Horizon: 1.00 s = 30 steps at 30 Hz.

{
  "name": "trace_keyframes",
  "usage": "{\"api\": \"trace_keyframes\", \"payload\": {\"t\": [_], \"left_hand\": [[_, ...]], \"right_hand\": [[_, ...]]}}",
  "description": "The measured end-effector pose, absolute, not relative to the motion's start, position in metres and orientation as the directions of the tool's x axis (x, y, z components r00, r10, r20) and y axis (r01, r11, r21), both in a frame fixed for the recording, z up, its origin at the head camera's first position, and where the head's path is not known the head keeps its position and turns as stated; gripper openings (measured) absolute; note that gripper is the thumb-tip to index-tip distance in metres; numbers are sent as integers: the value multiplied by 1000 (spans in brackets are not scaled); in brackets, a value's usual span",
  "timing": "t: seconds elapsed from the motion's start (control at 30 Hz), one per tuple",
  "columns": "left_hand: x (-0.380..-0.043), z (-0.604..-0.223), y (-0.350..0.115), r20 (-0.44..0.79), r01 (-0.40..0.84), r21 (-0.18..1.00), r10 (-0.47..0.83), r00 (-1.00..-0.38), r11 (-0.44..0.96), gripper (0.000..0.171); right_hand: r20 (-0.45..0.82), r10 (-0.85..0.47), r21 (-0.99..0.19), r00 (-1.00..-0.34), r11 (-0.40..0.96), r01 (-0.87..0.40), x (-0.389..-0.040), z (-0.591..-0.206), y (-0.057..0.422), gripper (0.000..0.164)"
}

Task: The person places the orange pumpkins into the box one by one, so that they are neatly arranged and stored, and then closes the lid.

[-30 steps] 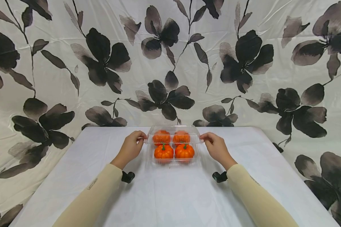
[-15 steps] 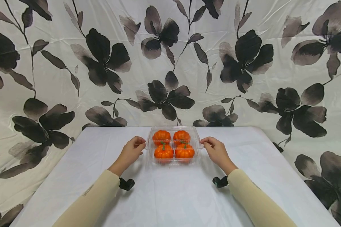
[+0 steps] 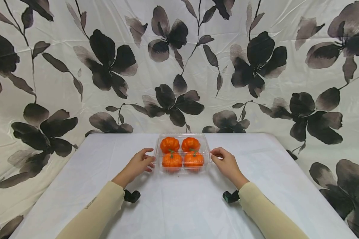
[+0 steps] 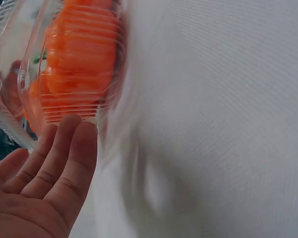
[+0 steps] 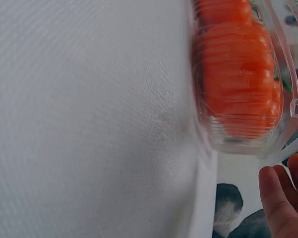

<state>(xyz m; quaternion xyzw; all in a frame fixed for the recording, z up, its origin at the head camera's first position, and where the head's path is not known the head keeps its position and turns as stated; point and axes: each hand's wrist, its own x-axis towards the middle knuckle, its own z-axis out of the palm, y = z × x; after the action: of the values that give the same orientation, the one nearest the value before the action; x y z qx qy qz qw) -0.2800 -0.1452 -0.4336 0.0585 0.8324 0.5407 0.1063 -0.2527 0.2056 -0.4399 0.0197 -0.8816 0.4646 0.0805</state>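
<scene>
A clear plastic hinged container [image 3: 182,171] stands near the back of the white table with several small orange pumpkins [image 3: 172,160] inside, some with green stems. Its transparent lid [image 3: 181,135] lies low over them; in the wrist views its rim looks slightly apart from the base. My left hand [image 3: 137,165] is at the container's left side, fingers spread and extended, holding nothing. In the left wrist view its fingertips lie close to the ribbed wall. My right hand [image 3: 226,162] is at the right side, index finger and thumb pinching the lid's edge; its other fingers show in the right wrist view.
A white cloth covers the table [image 3: 179,205]. Behind its back edge hangs a white curtain [image 3: 215,109] with dark flowers. Dark wrist cameras [image 3: 132,196] sit at the beige sleeve cuffs.
The lid's front edge has come down and toward me over the front pumpkins. Both hands have lowered with it. My left fingers have let go of the lid and spread.
</scene>
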Motion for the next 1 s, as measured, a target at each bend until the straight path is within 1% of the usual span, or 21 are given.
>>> {"api": "trace_keyframes", "payload": {"t": [0.23, 0.4, 0.53, 0.73, 0.83, 1.0], "left_hand": [[-279, -438, -146, -160, -66, 932, 240, -957, 356, 58], [-275, -441, -147, -163, -75, 952, 282, -946, 296, 60], [-273, -442, -147, -172, -92, 962, 309, -935, 256, 61], [-274, -445, -146, -208, -136, 963, 323, -923, 232, 59], [-275, -447, -146, -221, -153, 964, 330, -918, 219, 58], [-275, -449, -146, -230, -170, 966, 343, -911, 195, 59]], "right_hand": [[113, 28, -863, -993, 498, -84, -251, -442, 206, 34], [38, 16, -910, -999, 414, -28, -252, -446, 207, 41], [4, -4, -937, -1000, 349, -5, -252, -449, 207, 47], [-76, -40, -944, -996, 325, 59, -252, -449, 206, 53], [-126, -51, -945, -991, 310, 105, -252, -448, 205, 55], [-169, -76, -952, -983, 273, 142, -251, -449, 204, 55]]}}
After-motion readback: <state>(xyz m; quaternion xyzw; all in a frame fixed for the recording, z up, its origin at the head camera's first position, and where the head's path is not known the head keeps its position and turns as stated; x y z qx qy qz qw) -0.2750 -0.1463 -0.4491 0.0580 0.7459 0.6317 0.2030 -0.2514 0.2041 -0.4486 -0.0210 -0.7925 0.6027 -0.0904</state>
